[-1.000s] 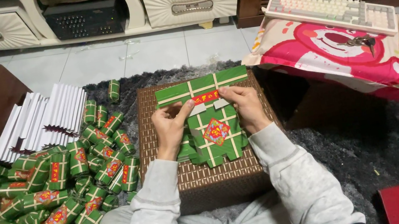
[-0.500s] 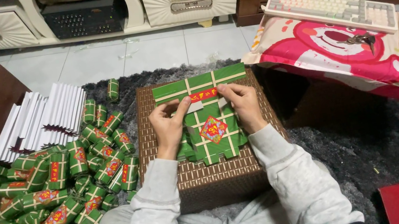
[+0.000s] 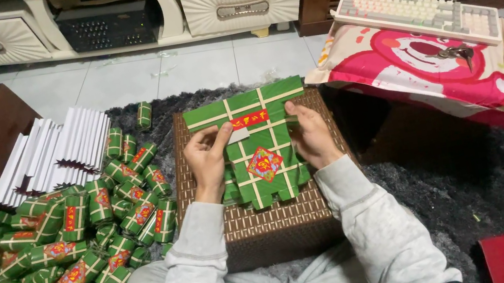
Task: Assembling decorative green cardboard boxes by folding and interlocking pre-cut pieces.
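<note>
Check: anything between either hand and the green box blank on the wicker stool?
Nothing visible. The left hand and right hand already grip the green box blank by its side edges, over the wicker stool.

At frame centre a flat carton sheet [image 3: 259,143] lies on a wicker box [image 3: 265,218]; folded cartons [image 3: 72,256] pile at lower left, flat sheets [image 3: 54,152] stacked above them, a keyboard [image 3: 419,14] on a cushion [image 3: 448,76] upper right

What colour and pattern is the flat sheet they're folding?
The sheet is green with pale criss-cross stripes and red labels, seen clearly in the head view.
</note>
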